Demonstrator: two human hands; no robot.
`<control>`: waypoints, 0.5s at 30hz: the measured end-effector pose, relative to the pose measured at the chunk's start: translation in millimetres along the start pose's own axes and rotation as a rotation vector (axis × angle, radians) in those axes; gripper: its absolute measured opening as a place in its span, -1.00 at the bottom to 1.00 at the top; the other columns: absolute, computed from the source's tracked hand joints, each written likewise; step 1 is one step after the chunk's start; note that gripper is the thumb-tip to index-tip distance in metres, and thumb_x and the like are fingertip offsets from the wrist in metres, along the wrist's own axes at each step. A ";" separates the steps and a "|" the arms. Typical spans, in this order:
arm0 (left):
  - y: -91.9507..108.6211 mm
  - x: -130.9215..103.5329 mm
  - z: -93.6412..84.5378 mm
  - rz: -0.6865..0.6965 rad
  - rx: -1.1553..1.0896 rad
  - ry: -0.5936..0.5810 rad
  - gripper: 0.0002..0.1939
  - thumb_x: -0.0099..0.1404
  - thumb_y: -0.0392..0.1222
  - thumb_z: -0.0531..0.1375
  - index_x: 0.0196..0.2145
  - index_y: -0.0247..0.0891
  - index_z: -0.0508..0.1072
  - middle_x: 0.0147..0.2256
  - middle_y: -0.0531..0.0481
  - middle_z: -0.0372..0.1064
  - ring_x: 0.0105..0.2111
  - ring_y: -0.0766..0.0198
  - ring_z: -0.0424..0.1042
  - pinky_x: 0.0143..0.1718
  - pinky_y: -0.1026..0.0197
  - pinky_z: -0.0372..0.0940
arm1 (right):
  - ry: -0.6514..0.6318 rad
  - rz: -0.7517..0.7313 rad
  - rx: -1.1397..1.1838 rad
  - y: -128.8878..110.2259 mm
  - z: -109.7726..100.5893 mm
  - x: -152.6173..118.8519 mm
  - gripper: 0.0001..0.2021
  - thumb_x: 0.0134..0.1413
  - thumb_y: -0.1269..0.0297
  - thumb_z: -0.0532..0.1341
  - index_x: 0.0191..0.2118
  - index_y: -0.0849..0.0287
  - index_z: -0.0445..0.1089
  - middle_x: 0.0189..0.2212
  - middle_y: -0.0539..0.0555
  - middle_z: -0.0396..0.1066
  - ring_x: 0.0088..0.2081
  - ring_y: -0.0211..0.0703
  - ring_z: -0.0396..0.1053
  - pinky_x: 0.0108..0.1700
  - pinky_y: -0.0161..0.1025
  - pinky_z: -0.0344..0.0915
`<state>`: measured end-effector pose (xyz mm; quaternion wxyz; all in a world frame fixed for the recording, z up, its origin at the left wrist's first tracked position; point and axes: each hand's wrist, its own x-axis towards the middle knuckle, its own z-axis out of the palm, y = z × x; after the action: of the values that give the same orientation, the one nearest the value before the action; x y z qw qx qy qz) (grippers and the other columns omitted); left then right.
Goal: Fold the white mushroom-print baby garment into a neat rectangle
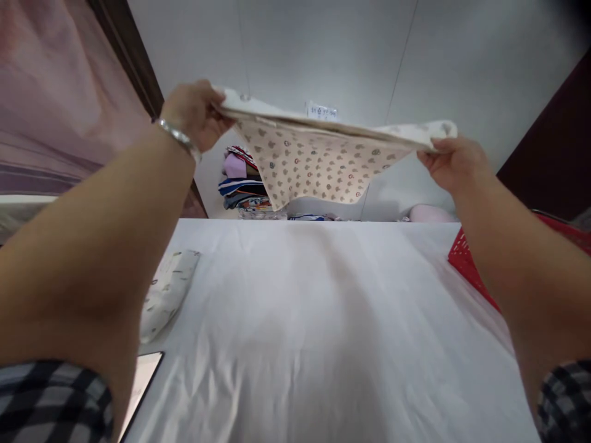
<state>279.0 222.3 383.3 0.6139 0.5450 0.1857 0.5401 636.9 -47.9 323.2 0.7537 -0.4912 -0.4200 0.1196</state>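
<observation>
Both arms are stretched forward, holding a cream cloth (318, 163) with a small repeated print up in the air above the far edge of the bed-like surface. My left hand (196, 114) pinches its upper left corner, with a silver bangle on the wrist. At the upper right corner, my right hand (455, 161) grips the cloth between thumb and fingers. The top edge is pulled nearly straight between the hands and slopes down to the right. The lower part hangs loose. Whether it is a garment or a plain piece of fabric I cannot tell.
A white sheet (295, 295) covers the surface below. On the left lie a folded white printed cloth (170, 292) and a dark-edged tablet or board (143, 391). A red basket (471, 264) stands at right. Folded clothes (242, 181) are stacked beyond the far edge, by the wall.
</observation>
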 end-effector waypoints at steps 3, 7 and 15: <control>-36.5 -70.2 -40.9 -0.103 0.085 -0.064 -0.49 0.15 -0.47 0.16 0.04 -0.18 0.22 -0.25 0.09 0.42 -0.19 0.32 0.39 -0.21 0.22 0.42 | -0.008 0.175 0.027 21.4 -13.3 -75.7 -0.84 0.04 0.61 0.12 -0.22 0.37 0.31 -0.10 0.15 0.42 -0.24 -0.38 0.41 -0.20 -0.34 0.32; -119.1 -194.7 -94.4 -0.505 0.153 -0.004 -0.44 0.08 -0.47 0.21 0.04 -0.26 0.22 -0.27 0.00 0.44 -0.39 0.34 0.43 -0.42 0.32 0.39 | 0.040 0.533 0.026 86.5 -41.0 -198.6 -0.68 -0.15 0.60 0.24 -0.19 0.23 0.36 -0.20 0.06 0.49 -0.29 -0.24 0.46 -0.35 -0.37 0.43; -216.8 -341.4 -136.7 -0.902 0.268 0.249 -0.42 0.12 -0.49 0.13 0.08 -0.21 0.12 -0.30 0.00 0.44 -0.43 0.31 0.46 -0.35 0.25 0.39 | 0.204 0.996 0.111 159.1 -71.7 -361.1 -0.64 -0.22 0.58 0.25 -0.19 0.25 0.32 -0.31 0.11 0.52 -0.31 -0.13 0.50 -0.32 -0.33 0.47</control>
<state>148.5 29.3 25.5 0.6842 0.4158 0.5433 0.2526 504.3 -230.1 -8.5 0.6673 -0.6002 -0.0524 0.4378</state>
